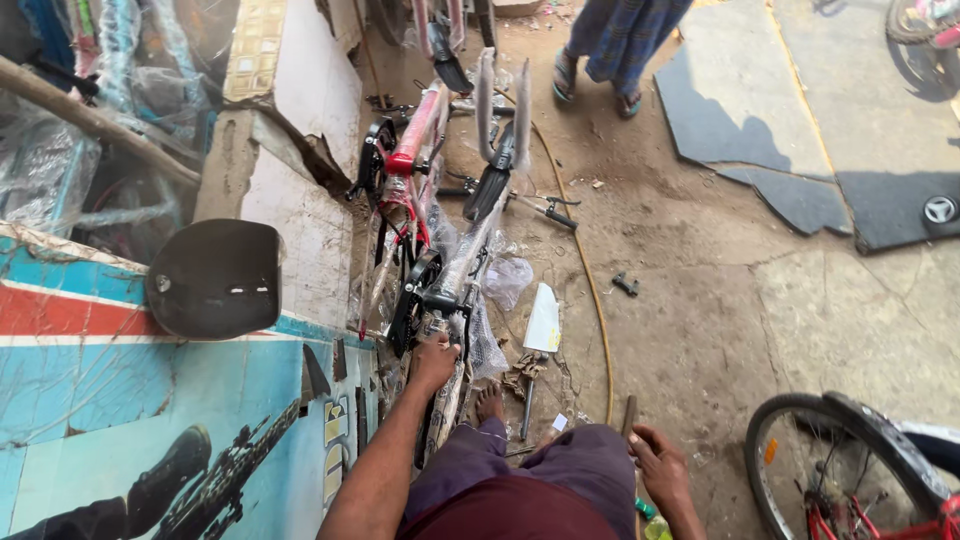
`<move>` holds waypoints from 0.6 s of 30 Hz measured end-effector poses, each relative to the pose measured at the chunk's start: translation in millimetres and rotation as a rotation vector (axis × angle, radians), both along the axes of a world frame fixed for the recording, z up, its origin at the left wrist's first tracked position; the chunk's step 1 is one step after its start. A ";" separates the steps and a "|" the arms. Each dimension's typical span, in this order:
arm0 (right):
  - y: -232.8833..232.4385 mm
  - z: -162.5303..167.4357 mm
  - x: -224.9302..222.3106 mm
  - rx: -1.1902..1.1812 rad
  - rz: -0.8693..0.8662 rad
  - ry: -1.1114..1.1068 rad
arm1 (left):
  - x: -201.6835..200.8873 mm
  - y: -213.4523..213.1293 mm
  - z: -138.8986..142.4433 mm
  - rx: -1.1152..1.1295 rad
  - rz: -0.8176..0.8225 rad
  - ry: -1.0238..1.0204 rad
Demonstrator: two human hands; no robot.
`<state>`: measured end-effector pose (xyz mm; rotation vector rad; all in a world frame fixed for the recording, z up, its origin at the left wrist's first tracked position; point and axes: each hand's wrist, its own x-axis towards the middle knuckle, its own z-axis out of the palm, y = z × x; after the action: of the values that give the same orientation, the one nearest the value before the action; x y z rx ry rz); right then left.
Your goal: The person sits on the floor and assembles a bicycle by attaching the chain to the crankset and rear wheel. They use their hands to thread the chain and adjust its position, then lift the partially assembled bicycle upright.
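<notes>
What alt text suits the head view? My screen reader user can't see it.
A seated person's left hand grips a plastic-wrapped red bicycle frame lying on dirt ground; the right hand rests on their knee. Another person's sandalled feet stand beyond.

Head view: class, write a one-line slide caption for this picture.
Seated on dirt ground, a person's left hand grips a plastic-wrapped bicycle frame while the right hand rests on the knee.
</notes>
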<state>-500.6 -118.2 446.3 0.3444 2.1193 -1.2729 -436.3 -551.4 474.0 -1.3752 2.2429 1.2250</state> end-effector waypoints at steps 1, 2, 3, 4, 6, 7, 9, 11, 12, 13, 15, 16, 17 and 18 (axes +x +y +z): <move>-1.9 0.7 -6.8 -0.016 -0.025 -0.035 | -6.5 0.0 -1.3 -0.017 0.067 0.043; -3.7 0.8 -14.3 -0.009 -0.010 -0.064 | -12.2 0.0 -2.7 -0.035 0.128 0.085; -5.9 0.4 -22.5 -0.001 0.005 -0.091 | -16.5 1.2 -3.7 -0.036 0.158 0.110; -8.3 -0.5 -32.6 0.005 0.023 -0.113 | -21.3 3.1 -4.6 -0.038 0.189 0.141; -15.7 -4.0 -57.4 0.041 0.147 -0.124 | -33.2 5.2 -5.7 0.035 0.292 0.133; -20.6 -6.2 -72.8 0.064 0.212 -0.134 | -38.0 7.4 -5.4 0.118 0.360 0.088; -32.8 -9.9 -110.3 0.078 0.423 -0.012 | -49.5 13.9 -3.3 0.124 0.443 0.070; -48.6 -10.3 -155.0 0.091 0.591 0.078 | -60.2 19.8 1.5 -0.049 0.480 0.116; -57.8 -10.1 -178.7 0.091 0.655 0.116 | -64.5 22.5 4.6 -0.079 0.531 0.131; -65.5 -9.3 -204.6 0.036 0.690 0.152 | -70.1 24.4 8.5 -0.114 0.573 0.144; -83.5 -3.1 -254.2 -0.006 0.756 0.215 | -77.2 28.1 19.1 -0.130 0.646 0.129; -92.1 0.2 -278.2 0.009 0.793 0.256 | -79.7 29.5 23.7 -0.109 0.684 0.111; -101.3 4.6 -299.6 -0.026 0.798 0.280 | -82.5 30.4 28.7 -0.090 0.721 0.099; -109.9 9.2 -319.7 -0.059 0.806 0.301 | -84.5 33.1 33.0 -0.081 0.770 0.138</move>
<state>-820.3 -228.1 455.5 -0.7088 2.0976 -0.9201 -520.7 -518.3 507.0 -2.3758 1.8928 1.4731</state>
